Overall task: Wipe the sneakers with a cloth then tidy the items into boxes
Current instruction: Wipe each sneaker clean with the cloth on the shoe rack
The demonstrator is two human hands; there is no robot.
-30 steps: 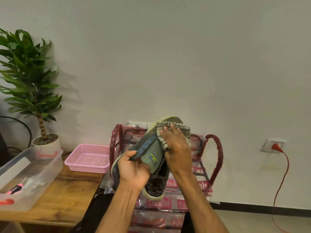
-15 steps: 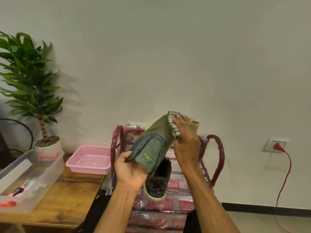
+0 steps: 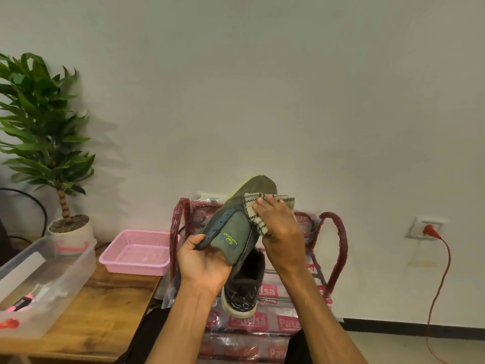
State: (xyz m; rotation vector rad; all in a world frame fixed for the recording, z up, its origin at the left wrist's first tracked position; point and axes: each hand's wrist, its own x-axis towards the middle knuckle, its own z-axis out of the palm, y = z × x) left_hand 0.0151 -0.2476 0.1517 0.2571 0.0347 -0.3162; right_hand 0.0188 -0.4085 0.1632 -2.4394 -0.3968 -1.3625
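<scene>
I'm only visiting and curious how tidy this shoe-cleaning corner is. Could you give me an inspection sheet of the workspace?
Surface: wooden table on the left.
Job's things: green sneaker held up; checked cloth on its upper; dark sneaker below, support hidden; clear plastic box and pink basket on the table.
Clutter: pink and red items in the clear box; plastic-wrapped packs with red handles behind the sneakers.
Hands: left hand grips the green sneaker; right hand presses the cloth against it.
Cables: red cable plugged into a wall socket; black cable beside the plant.
Surroundings: potted plant behind the clear box; white wall.
</scene>
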